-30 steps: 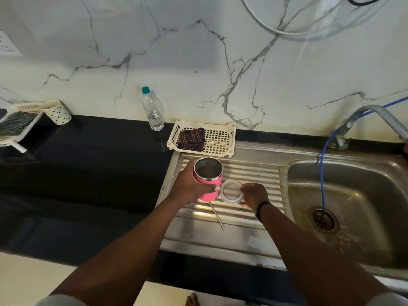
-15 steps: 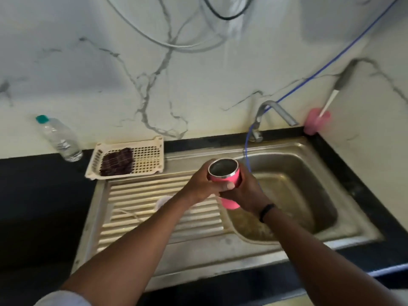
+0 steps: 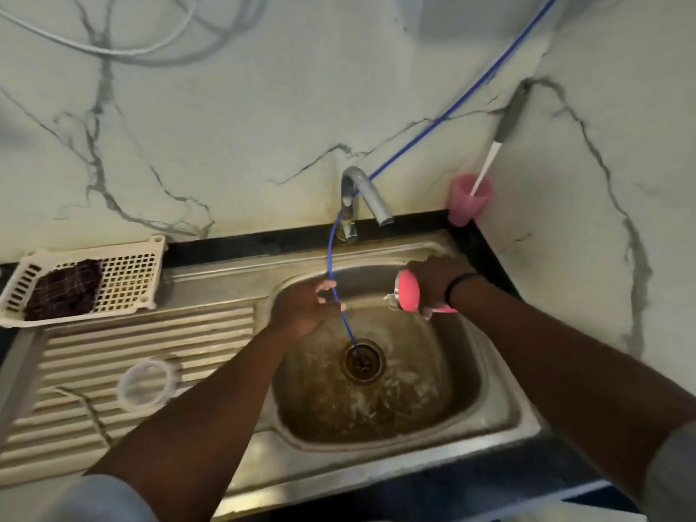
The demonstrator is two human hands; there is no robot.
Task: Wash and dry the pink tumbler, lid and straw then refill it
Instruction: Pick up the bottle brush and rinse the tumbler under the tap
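The right hand [image 3: 433,282] holds the pink tumbler [image 3: 408,295] tipped sideways over the sink [image 3: 501,408], fingers curled round it. The left hand's [image 3: 305,307] fingers seem to pinch the blue hose [image 3: 331,254].

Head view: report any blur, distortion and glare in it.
Head view: wide-angle bending curves the sink rim and wall corner; motion blur smears the pink tumbler gripped by the right hand and softens the left hand at the blue tube; dull sheen on the drainboard; lid fairly sharp.
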